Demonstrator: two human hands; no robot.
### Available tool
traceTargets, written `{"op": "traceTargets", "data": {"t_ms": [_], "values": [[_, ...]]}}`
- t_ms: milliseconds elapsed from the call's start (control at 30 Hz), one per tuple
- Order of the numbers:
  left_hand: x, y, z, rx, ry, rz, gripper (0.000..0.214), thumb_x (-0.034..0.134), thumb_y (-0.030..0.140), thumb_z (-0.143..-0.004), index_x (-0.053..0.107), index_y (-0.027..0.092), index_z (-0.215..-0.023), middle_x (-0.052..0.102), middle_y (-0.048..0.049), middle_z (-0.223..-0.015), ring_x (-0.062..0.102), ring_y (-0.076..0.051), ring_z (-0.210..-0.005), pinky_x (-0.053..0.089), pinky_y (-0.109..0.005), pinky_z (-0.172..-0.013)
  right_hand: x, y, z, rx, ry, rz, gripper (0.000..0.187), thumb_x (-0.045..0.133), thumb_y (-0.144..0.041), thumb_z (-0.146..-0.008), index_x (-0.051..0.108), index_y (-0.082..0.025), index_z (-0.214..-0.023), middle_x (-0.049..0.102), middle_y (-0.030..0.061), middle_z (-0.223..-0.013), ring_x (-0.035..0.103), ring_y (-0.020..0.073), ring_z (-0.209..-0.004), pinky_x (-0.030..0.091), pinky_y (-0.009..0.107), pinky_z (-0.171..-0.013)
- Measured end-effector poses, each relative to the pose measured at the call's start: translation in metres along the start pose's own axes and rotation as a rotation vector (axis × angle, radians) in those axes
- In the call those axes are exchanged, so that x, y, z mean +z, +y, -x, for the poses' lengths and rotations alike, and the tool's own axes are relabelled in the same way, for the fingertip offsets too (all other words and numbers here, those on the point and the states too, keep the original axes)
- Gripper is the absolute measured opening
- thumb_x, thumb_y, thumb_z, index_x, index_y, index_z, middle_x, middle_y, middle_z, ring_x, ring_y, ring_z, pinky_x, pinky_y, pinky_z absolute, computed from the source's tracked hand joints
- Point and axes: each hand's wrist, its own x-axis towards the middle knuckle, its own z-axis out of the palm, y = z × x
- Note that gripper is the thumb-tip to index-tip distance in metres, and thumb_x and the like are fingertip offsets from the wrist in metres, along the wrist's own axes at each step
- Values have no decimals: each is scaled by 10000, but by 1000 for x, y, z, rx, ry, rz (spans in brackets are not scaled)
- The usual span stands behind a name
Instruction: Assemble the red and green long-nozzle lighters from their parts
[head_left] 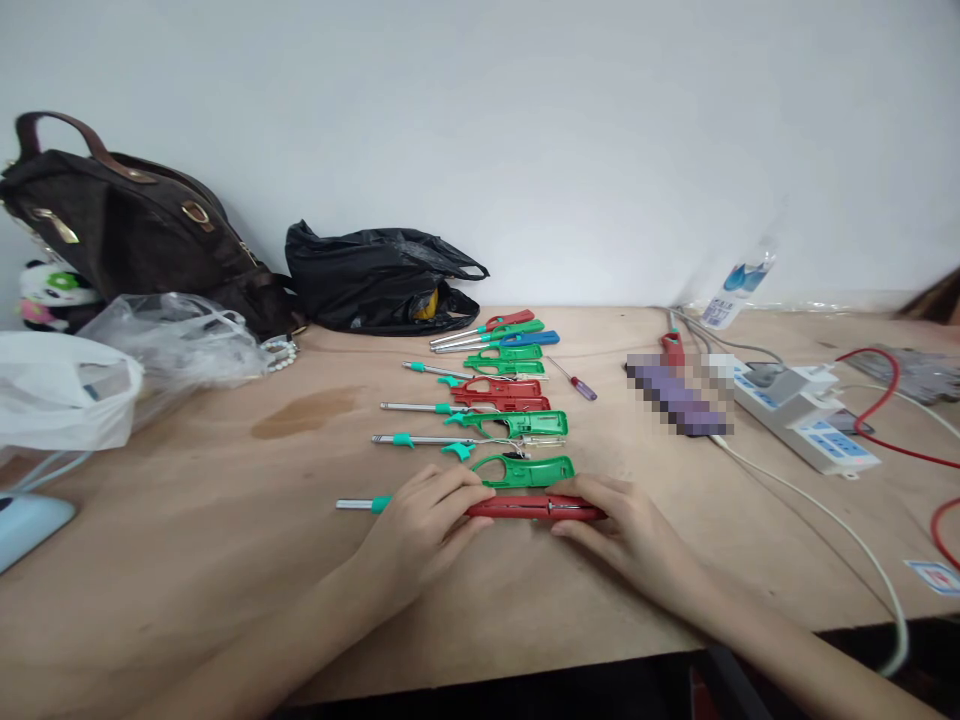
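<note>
A red gas lighter with a metal tube and teal collar lies crosswise between my hands. My left hand is closed round its front part, near the collar. At the handle end, my right hand pinches it with thumb and fingers. A seam with a narrow gap shows along the red casing. Just behind lies a green lighter casing half. Farther back are a metal lighter tube, another green casing, red casing halves and green casing halves.
Whole lighters lie at the back beside a small screwdriver. A black plastic bag and dark backpack stand against the wall. On the right are a power strip, cables and a bottle. A white bag sits left.
</note>
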Motion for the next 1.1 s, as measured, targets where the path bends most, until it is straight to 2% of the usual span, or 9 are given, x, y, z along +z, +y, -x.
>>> {"op": "traceTargets", "data": {"t_ms": [233, 433, 667, 933, 1100], "values": [[0, -1, 0, -78, -40, 52, 93, 545, 233, -941, 629, 192, -950, 708, -33, -925, 661, -174, -825, 501, -295, -738, 1, -1, 1, -41, 20, -37, 244, 528, -297, -955, 634, -224, -1162, 734, 71, -1073, 705, 220, -941, 574, 346, -823], [1, -3, 0, -73, -37, 72, 80, 585, 252, -925, 637, 193, -939, 711, -30, -911, 659, -174, -796, 507, -287, -705, 1, -3, 1, -59, 30, -7, 240, 518, -292, -957, 646, -219, -1146, 745, 71, -1037, 714, 217, -906, 586, 334, -783], [0, 0, 0, -54, -9, 32, 84, 558, 239, -937, 630, 196, -945, 712, -29, -915, 667, -179, -809, 494, -293, -706, 1, -2, 2, -62, 51, -25, 230, 519, -301, -961, 638, -216, -1139, 741, 61, -1038, 708, 207, -900, 574, 317, -783], [1, 8, -5, -73, 4, 118, 104, 553, 220, -929, 626, 183, -992, 673, -50, -942, 646, -183, -839, 510, -282, -713, 3, 0, 4, -114, 101, 32, 214, 497, -311, -969, 638, -196, -1083, 738, 67, -936, 700, 206, -817, 561, 298, -701], [2, 6, -5, -79, -46, 107, 123, 517, 221, -952, 628, 169, -944, 627, -38, -839, 606, -176, -753, 472, -261, -617, 4, -3, 3, -132, 109, 63, 227, 482, -325, -979, 642, -182, -1053, 732, 63, -866, 689, 195, -754, 539, 283, -660]]}}
